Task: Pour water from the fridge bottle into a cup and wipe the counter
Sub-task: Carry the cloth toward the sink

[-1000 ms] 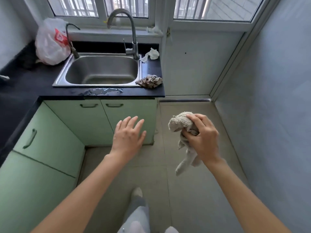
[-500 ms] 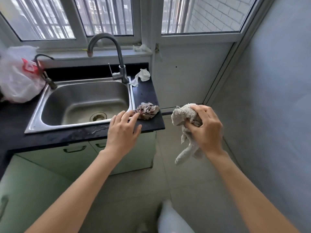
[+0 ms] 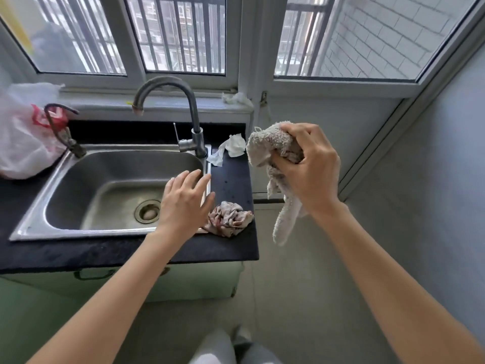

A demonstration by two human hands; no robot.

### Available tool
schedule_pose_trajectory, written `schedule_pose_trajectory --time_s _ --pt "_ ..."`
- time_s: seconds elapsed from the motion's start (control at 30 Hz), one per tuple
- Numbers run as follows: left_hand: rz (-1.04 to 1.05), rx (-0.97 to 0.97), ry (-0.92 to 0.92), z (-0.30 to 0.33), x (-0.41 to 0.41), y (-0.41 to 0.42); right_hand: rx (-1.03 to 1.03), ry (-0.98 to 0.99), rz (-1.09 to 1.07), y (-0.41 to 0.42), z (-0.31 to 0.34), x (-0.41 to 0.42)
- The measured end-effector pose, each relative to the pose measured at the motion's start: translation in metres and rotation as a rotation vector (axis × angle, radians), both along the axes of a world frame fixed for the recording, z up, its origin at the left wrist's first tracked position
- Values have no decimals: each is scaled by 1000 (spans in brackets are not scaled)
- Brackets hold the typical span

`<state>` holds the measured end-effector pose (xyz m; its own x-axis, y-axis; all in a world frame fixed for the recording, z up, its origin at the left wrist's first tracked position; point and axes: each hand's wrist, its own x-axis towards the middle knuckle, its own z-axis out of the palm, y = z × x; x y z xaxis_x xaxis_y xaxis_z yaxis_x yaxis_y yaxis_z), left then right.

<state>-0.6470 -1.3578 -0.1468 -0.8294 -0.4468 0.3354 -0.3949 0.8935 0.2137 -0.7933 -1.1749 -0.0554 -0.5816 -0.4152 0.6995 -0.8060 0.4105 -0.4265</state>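
Wiping step, judged: no bottle or cup in view, so the pouring part cannot be checked here.

Right hand [image 3: 311,170] grips a bunched grey towel [image 3: 273,151], fingers curled round it, one end hanging down; held in the air just past the counter's right end, not touching the counter [image 3: 231,179]. Left hand [image 3: 185,203] has its fingers straight and spread, holding nothing, over the right rim of the sink [image 3: 105,190]; contact with the rim cannot be told.

Just right of the left hand lies a crumpled rag [image 3: 229,219] on the counter. Beyond it, near the tap [image 3: 195,127], a white tissue [image 3: 231,148].

Next move likely calls for bringing the towel left and down onto the dark counter, then flattening it for a sweep. The rag and tissue sit in that path and may need shifting first.
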Motion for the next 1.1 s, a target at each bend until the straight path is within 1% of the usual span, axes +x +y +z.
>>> schedule_pose_trajectory --time_s 0.1,0.27,0.43,0.6,0.77,0.87,0.97,1.1 --pt "17 2 16 1 -15 -11 -15 4 45 -25 14 -22" --pt "37 -2 14 9 -33 -42 -130 -43 107 -71 25 -47" --pt "20 17 -44 2 -48 -75 -155 -82 148 -113 3 -61" --pt "-8 24 -97 -18 -60 -102 18 -148 154 -148 -65 -73" --pt "-46 57 -146 -51 -60 -120 144 -258 116 -157 -134 -69" --pt "-74 102 -204 -66 -58 -124 215 -298 59 -158 -163 -68" --pt "-85 108 -241 -75 -55 -126 315 -337 -3 -157 -189 -65" --pt "-126 124 -291 -84 -53 -127 526 -397 -8 -154 -218 -55"
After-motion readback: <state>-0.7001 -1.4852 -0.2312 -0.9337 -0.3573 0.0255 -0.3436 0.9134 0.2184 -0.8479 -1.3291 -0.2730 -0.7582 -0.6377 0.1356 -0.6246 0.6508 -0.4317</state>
